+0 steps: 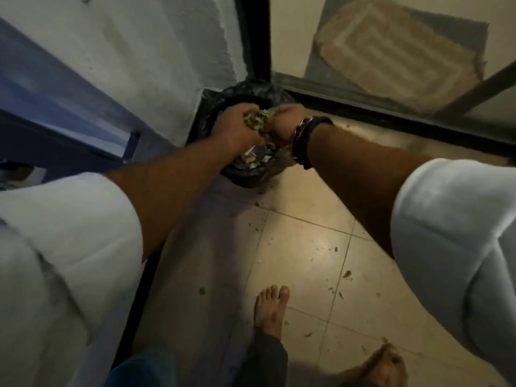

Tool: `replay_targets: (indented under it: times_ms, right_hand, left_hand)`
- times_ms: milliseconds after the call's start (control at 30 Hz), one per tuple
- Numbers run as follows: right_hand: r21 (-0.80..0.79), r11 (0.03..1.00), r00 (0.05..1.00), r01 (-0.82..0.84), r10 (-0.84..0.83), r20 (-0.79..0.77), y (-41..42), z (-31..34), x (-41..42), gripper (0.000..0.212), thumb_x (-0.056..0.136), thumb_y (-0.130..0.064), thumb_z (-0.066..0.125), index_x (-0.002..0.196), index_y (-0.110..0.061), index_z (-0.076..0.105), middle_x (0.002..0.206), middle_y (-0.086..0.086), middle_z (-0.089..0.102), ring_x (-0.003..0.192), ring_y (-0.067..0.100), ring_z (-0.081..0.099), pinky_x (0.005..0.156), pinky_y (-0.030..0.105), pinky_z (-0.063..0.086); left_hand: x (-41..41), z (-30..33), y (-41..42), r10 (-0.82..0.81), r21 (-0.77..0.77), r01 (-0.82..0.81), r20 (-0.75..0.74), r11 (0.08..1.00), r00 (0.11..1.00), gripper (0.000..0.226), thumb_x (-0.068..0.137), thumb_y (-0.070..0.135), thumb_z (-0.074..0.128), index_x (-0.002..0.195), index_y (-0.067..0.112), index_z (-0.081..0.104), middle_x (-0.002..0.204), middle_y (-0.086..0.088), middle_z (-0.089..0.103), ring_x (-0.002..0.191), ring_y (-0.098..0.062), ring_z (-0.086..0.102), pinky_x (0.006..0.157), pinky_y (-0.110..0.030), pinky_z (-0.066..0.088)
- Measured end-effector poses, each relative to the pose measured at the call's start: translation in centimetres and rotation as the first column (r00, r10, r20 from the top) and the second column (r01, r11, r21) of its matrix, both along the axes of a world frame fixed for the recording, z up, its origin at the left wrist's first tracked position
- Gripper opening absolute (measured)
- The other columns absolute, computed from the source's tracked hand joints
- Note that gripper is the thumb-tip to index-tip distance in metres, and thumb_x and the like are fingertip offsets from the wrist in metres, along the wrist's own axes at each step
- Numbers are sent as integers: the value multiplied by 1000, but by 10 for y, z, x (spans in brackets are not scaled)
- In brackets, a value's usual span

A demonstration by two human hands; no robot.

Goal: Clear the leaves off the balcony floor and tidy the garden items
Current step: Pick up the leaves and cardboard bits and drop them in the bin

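**balconyguy:** So at that point both hands were over the bin. The left hand (237, 128) and the right hand (282, 122) were pressed together, fingers curled round a clump of dry green and yellowish leaves (255, 120) squeezed between them. Directly under the hands sat the round bin lined with a black plastic bag (245, 177), tucked into the corner where the white wall (156, 51) met the dark door frame (255, 34). You could see scraps and paper bits already inside it, just below the left wrist.

**plantmum77:** So the dumping step, basically? Looked like the leaves hadn't dropped yet.

**balconyguy:** That's my read. Handful was held right over the opening, not released. Next move would've needed both hands to part and let the clump fall straight down, low enough that bits didn't scatter over the rim.

**plantmum77:** And the floor?

**balconyguy:** Not done. The beige tiled floor (301, 247) behind the hands, back towards the bare foot (270, 308), had small leaf crumbs (347, 273) all over, plus some right beside the bin. I'd guess another sweep or two. No garden items in shot, so can't say anything about tidying those.
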State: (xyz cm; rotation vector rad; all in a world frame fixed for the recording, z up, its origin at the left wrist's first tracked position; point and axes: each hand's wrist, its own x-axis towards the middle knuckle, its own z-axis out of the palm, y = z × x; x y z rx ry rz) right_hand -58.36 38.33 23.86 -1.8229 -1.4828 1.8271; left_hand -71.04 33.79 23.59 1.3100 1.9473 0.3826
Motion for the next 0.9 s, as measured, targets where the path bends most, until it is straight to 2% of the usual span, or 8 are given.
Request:
replay_targets:
  times_ms: [67, 200, 300, 400, 467, 567, 700, 900]
  right_hand:
    - [8, 998, 998, -69, 69, 0, 11, 6, -15, 19, 86, -8, 64, 90, -25, 57, 104, 3, 59, 80, 14, 59, 44, 13, 48]
    - [78, 986, 989, -146, 144, 32, 19, 14, -27, 48, 87, -3, 61, 133, -13, 53, 128, 9, 59, 89, 16, 59, 45, 11, 47]
    - [103, 994, 999, -21, 24, -30, 13, 22, -20, 47, 89, 3, 55, 134, -11, 53, 129, 11, 60, 105, 25, 64, 66, 17, 53]
    - [-40, 976, 958, 215, -218, -185, -9, 38, -1, 50, 93, 10, 42, 137, -12, 50, 119, 4, 57, 90, 17, 61, 78, 26, 58]
    - [-130, 944, 911, 303, -327, -251, -29, 53, 16, 52, 92, 14, 37, 137, -9, 50, 118, 6, 56, 89, 17, 60, 80, 32, 57]
    - [-225, 889, 855, 400, -450, -259, -60, 82, 45, 55, 87, 18, 34, 132, -9, 53, 130, 10, 54, 106, 27, 60, 84, 37, 56]
    - [-289, 808, 781, 513, -579, -233, -115, 146, 91, 54, 87, 18, 38, 123, -16, 59, 128, 4, 55, 115, 23, 55, 91, 38, 54]
    - [-199, 768, 733, 609, -641, -230, -201, 256, 169, 54, 90, 16, 40, 131, -17, 54, 133, 5, 52, 117, 23, 53, 99, 41, 51]
  left_hand:
    - [-15, 5, 8, -53, -14, 53, -38, 999, 998, 89, 70, 13, 84, 148, 17, 41, 143, -8, 53, 130, -24, 50, 109, -36, 41]
    - [-32, 11, 9, -73, -15, 73, -26, 997, 997, 82, 78, 13, 75, 150, 15, 36, 146, -10, 49, 132, -25, 47, 111, -37, 39]
    - [-38, 10, -5, 63, -11, -63, 78, 998, 995, 79, 76, 17, 69, 148, 20, 39, 138, -8, 57, 123, -24, 57, 105, -42, 47]
    - [-34, 9, -25, 159, -53, -153, 164, 987, 973, 80, 76, 18, 66, 150, 24, 36, 146, -6, 49, 130, -25, 51, 107, -45, 45]
    - [-20, 28, -43, 195, -58, -187, 196, 981, 961, 82, 72, 26, 67, 148, 30, 37, 145, -2, 50, 129, -22, 51, 107, -44, 45]
    - [11, 69, -70, 262, -89, -246, 293, 965, 920, 75, 83, 11, 70, 149, 26, 37, 146, 0, 48, 126, -14, 51, 108, -41, 45]
    - [59, 146, -103, 240, -101, -218, 404, 971, 883, 72, 89, 4, 65, 151, 22, 35, 153, -3, 41, 135, -15, 44, 112, -40, 41]
    - [131, 270, -140, 143, -59, -131, 490, 990, 860, 68, 90, 2, 64, 150, 19, 36, 154, -5, 39, 137, -18, 43, 110, -37, 41]
